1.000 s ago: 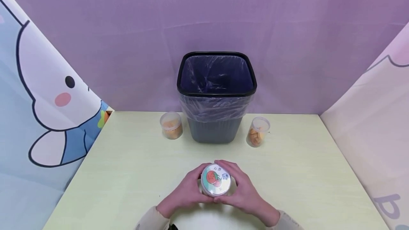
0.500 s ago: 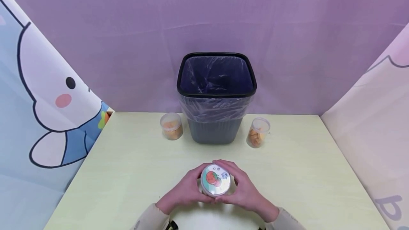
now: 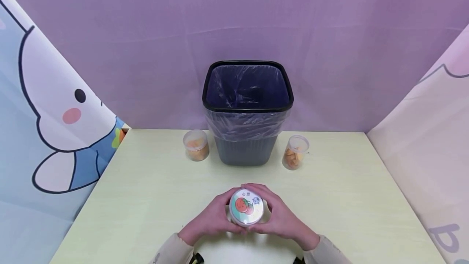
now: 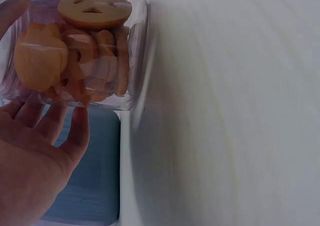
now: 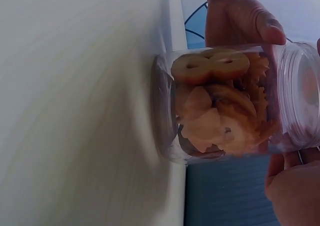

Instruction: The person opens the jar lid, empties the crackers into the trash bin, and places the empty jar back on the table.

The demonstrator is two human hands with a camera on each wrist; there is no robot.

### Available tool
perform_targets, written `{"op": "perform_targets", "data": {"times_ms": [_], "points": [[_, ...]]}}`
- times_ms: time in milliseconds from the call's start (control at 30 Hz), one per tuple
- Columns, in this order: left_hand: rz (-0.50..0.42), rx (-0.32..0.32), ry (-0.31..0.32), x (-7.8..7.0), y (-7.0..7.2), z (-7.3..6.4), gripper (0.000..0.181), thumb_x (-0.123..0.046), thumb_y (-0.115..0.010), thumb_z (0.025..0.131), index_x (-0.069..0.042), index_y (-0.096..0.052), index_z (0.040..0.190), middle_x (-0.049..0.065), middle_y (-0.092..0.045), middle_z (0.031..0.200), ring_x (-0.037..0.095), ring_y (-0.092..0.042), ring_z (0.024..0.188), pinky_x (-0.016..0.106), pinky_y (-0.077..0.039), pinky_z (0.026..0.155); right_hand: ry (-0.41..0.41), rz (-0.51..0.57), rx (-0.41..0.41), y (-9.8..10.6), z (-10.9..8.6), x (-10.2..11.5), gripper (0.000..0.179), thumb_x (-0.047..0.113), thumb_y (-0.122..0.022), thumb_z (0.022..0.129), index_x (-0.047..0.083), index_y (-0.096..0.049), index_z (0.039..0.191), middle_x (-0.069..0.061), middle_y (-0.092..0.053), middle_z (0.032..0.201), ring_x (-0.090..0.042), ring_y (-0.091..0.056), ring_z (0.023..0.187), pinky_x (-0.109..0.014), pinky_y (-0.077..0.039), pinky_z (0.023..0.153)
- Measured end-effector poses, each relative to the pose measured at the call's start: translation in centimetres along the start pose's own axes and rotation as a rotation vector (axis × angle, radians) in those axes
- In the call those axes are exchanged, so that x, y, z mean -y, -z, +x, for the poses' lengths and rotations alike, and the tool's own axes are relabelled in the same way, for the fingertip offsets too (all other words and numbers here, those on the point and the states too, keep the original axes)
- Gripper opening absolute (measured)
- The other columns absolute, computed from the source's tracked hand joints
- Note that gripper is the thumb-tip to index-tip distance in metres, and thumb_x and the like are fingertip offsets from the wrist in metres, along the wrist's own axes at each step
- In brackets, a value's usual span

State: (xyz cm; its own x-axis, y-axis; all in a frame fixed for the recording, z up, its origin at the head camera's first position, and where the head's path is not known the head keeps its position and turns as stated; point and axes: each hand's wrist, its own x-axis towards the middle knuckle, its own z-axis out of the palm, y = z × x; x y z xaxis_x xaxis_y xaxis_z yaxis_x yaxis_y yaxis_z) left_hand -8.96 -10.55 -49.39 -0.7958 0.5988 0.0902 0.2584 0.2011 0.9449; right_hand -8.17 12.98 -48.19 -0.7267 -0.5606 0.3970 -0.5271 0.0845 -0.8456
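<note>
A clear jar of cookies (image 4: 75, 51) is upright between my two hands, close above or on the tabletop; which one I cannot tell. Its round lid (image 3: 246, 207) carries a tomato picture and faces up. My left hand (image 3: 213, 218) grips the jar from the left, fingers behind and thumb in front. From the right, my right hand (image 3: 277, 217) curls around the lid's edge, its fingertips at the far side and thumb at the near side. Cookies of several shapes (image 5: 220, 106) show through the jar wall in both wrist views.
A dark bin (image 3: 245, 150) with a clear liner stands at the back of the pale table (image 3: 154, 199). A short open-topped tub (image 3: 196, 145) is left of it, and a taller one (image 3: 295, 152) is to its right, both with orange-brown contents. A purple cloth (image 3: 146, 52) hangs behind.
The lid's picture has turned slightly counterclockwise, and my right fingertips have shifted a little left with it. My left hand is almost still. The bin and tubs stay where they were.
</note>
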Motion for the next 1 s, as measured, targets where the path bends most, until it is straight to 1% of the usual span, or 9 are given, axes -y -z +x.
{"op": "perform_targets", "data": {"times_ms": [233,400,467,633,733,800,867,933,1000], "points": [[0.012,-0.01,-0.015,0.2,-0.1,-0.1,0.096,-0.025,-0.097,0.061,-0.028,-0.047,0.143,-0.011,-0.059,0.131,0.016,-0.056,0.12,0.04,-0.041,0.105,-0.026,-0.063,0.01,0.1,-0.4,0.4,0.099,0.031,-0.09,0.073,0.012,-0.036,0.154,-0.004,-0.041,0.154,-0.026,-0.038,0.14,-0.046,-0.032,0.112],[0.022,-0.04,-0.01,0.0,-0.4,-0.2,0.096,-0.024,-0.097,0.06,-0.028,-0.048,0.142,-0.012,-0.06,0.13,0.015,-0.057,0.118,0.04,-0.042,0.104,-0.027,-0.156,-0.033,-0.2,-1.1,0.9,0.099,0.036,-0.088,0.075,0.012,-0.034,0.155,-0.003,-0.037,0.156,-0.025,-0.037,0.141,-0.053,-0.036,0.108],[0.025,-0.057,-0.005,-0.2,-0.6,-0.3,0.096,-0.024,-0.097,0.06,-0.028,-0.048,0.142,-0.012,-0.06,0.13,0.015,-0.057,0.118,0.04,-0.042,0.104,-0.041,-0.174,-0.062,-0.4,-1.4,1.1,0.099,0.036,-0.088,0.075,0.013,-0.034,0.155,-0.002,-0.037,0.155,-0.024,-0.037,0.14,-0.052,-0.037,0.108],[0.046,-0.104,-0.005,-0.4,-1.1,-0.6,0.094,-0.027,-0.096,0.062,-0.026,-0.048,0.142,-0.012,-0.059,0.132,0.015,-0.057,0.119,0.041,-0.044,0.103,-0.092,-0.114,-0.137,-1.0,-1.7,1.5,0.1,0.029,-0.09,0.073,0.013,-0.035,0.155,-0.003,-0.038,0.154,-0.025,-0.037,0.14,-0.041,-0.033,0.111],[0.064,-0.13,0.0,-0.5,-1.4,-0.8,0.092,-0.028,-0.096,0.062,-0.025,-0.049,0.141,-0.011,-0.059,0.132,0.014,-0.057,0.118,0.041,-0.045,0.102,-0.131,-0.109,-0.173,-1.5,-1.7,1.9,0.102,0.03,-0.091,0.072,0.014,-0.034,0.155,-0.002,-0.037,0.155,-0.024,-0.036,0.141,-0.049,-0.032,0.111],[0.081,-0.149,0.001,-0.6,-1.6,-0.9,0.092,-0.028,-0.096,0.063,-0.023,-0.049,0.142,-0.01,-0.059,0.132,0.014,-0.057,0.118,0.041,-0.046,0.101,-0.154,-0.132,-0.193,-1.8,-1.8,2.1,0.104,0.032,-0.091,0.071,0.016,-0.033,0.156,-0.001,-0.035,0.156,-0.023,-0.035,0.141,-0.057,-0.031,0.109],[0.096,-0.17,0.005,-0.7,-1.8,-1.0,0.092,-0.028,-0.096,0.063,-0.022,-0.049,0.142,-0.009,-0.059,0.132,0.014,-0.058,0.117,0.04,-0.047,0.099,-0.173,-0.15,-0.207,-2.3,-1.8,2.3,0.106,0.035,-0.091,0.07,0.018,-0.032,0.156,0.001,-0.034,0.156,-0.023,-0.035,0.141,-0.062,-0.031,0.107],[0.113,-0.192,0.006,-0.8,-2.0,-1.1,0.092,-0.03,-0.096,0.062,-0.021,-0.049,0.141,-0.009,-0.059,0.131,0.014,-0.058,0.116,0.039,-0.048,0.098,-0.183,-0.165,-0.221,-2.7,-1.8,2.4,0.106,0.036,-0.091,0.071,0.019,-0.031,0.157,0.001,-0.035,0.155,-0.024,-0.036,0.14,-0.063,-0.032,0.106],[0.123,-0.216,0.007,-0.9,-2.1,-1.1,0.093,-0.031,-0.096,0.062,-0.02,-0.049,0.141,-0.008,-0.06,0.131,0.014,-0.058,0.116,0.038,-0.048,0.097,-0.191,-0.183,-0.241,-3.0,-1.7,2.5,0.105,0.037,-0.09,0.071,0.021,-0.031,0.156,0.001,-0.037,0.154,-0.024,-0.038,0.139,-0.062,-0.035,0.105]]}}
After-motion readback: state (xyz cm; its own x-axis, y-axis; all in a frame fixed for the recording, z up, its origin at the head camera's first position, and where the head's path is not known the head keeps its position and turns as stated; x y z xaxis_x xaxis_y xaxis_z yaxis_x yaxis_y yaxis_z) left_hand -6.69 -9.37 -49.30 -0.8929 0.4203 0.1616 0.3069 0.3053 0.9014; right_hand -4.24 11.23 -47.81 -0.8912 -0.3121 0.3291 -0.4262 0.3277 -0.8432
